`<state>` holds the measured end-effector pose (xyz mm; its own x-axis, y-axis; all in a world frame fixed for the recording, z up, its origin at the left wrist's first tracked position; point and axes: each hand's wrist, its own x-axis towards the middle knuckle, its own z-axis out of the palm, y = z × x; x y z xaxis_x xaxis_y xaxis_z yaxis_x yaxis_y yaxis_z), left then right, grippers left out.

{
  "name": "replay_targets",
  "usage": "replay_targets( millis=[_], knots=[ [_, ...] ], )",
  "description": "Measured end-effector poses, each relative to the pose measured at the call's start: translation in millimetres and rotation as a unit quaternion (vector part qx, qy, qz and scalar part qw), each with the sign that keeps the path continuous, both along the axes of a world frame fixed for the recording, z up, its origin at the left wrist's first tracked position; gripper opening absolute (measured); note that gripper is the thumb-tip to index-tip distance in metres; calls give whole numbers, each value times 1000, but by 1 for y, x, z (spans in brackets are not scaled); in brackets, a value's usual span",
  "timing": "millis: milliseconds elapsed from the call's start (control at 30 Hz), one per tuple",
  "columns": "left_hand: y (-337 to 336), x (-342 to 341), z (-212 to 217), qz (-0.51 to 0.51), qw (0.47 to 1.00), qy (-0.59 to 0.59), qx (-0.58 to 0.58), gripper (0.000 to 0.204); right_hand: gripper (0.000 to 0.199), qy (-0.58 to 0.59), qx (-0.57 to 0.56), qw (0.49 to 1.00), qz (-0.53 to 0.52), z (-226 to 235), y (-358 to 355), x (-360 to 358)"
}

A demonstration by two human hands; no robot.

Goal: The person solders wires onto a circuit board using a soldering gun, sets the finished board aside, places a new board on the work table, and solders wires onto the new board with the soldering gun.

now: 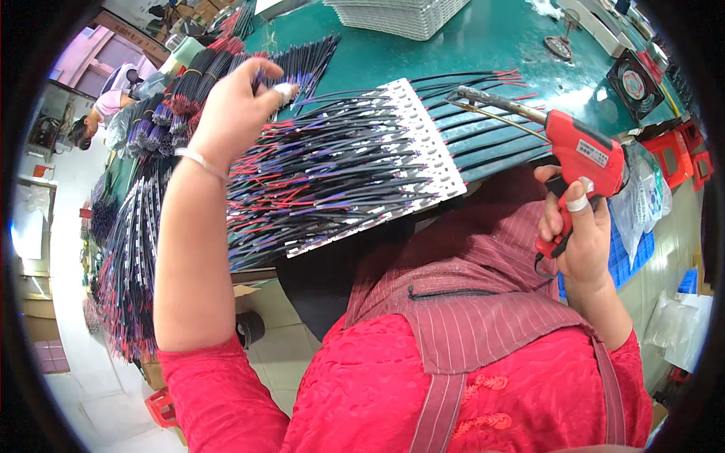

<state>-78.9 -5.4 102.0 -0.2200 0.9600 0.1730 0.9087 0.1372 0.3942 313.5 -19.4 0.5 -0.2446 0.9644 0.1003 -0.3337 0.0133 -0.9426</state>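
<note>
My right hand point(578, 226) is wrapped round the grip of a red soldering gun point(585, 155), whose long metal tip points left over the wires. White tape circles a finger of that hand. At the upper left my left hand point(245, 102) has its fingers curled together, with a white wrap on one fingertip; what they pinch, if anything, I cannot make out. It is above a dense layer of black, red and blue wires point(325, 162). These lie across a white slotted board point(427, 143), and some black wires with red ends stick out past its right edge.
Bundled wires point(192, 83) lie at the far left, and more wires point(132, 279) hang over the table's left side. White trays point(400, 15) are stacked at the back of the green table point(491, 45). A square fan point(634, 84) stands right, a metal stand point(559, 47) behind. Another person point(102, 113) is at far left.
</note>
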Motion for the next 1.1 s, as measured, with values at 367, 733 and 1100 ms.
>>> replay_targets(
  millis=[367, 733, 1100],
  knots=[
    [156, -71, -53, 94, 975, 196, -51, 61, 35, 50, -66, 997, 3, -2, 37, -12],
    [64, 42, -31, -224, 963, 147, -14, 64, 43, 117, -110, 987, 8, -6, 82, -14],
    [-57, 100, -57, -226, 942, 233, -87, 94, 48, 324, -117, 930, 126, -36, 157, -12]
  ],
)
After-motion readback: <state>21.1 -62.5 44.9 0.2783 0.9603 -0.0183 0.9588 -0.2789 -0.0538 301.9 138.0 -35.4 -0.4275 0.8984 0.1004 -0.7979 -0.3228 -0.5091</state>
